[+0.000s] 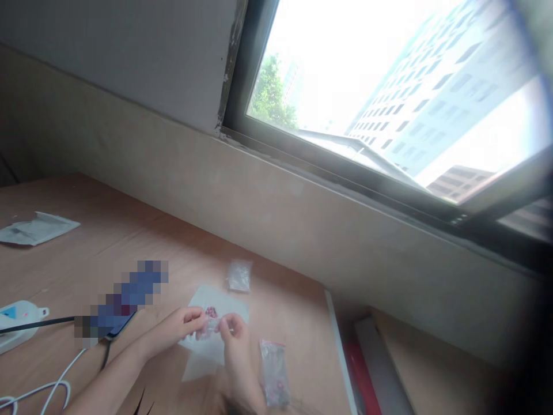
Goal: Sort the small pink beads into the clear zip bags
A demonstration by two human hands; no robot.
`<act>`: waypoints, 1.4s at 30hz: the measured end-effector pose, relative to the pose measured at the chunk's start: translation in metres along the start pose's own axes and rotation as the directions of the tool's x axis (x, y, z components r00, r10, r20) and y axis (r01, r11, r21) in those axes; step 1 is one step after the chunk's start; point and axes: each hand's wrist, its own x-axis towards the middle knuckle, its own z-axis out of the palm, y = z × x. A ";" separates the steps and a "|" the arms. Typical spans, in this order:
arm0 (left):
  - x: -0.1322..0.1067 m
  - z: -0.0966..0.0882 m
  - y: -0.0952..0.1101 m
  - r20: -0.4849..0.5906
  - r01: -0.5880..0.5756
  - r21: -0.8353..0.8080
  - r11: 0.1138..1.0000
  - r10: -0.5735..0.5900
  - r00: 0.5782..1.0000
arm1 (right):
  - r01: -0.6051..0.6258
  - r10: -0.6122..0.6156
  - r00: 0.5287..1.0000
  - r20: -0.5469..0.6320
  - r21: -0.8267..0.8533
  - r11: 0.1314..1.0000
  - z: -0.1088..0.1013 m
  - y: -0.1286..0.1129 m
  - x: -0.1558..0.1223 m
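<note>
Two grips: left grip (181,324), right grip (233,337), both pinching clear bag (209,327) at fingertips.
Below grips: paper sheet (233,305).
Right of grips: second bag (275,373).

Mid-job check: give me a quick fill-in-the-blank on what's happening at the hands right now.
The left hand and right hand together hold a small clear ____.
A white sheet lies on the wooden tabletop ____ the hands.
In the head view, a white power strip sits to the ____ of the hands.

Answers: plastic bag; beneath; left.
</note>
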 end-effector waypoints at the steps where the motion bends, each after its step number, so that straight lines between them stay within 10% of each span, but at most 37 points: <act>1: 0.002 0.001 -0.002 0.004 -0.006 -0.009 1.000 0.006 1.000 | -0.009 0.009 1.000 -0.019 -0.012 1.000 0.002 -0.002 0.000; 22: 0.002 -0.009 -0.001 -0.089 0.038 0.047 0.998 -0.034 0.995 | -0.167 0.149 0.983 0.112 0.176 0.970 -0.001 0.012 -0.015; 29: 0.000 -0.018 -0.041 -0.315 0.177 0.060 0.982 -0.150 0.937 | -0.032 0.017 0.977 -0.214 -0.068 0.997 -0.022 0.013 0.050; 36: -0.006 -0.016 -0.090 -0.337 0.137 0.190 0.972 -0.067 0.939 | -0.124 -0.089 0.862 -0.499 -0.378 0.917 -0.019 0.010 0.155; 42: -0.002 -0.017 -0.094 -0.339 0.100 0.233 0.967 -0.015 0.940 | -0.051 -0.298 0.822 -0.485 -0.584 0.810 -0.041 0.013 0.114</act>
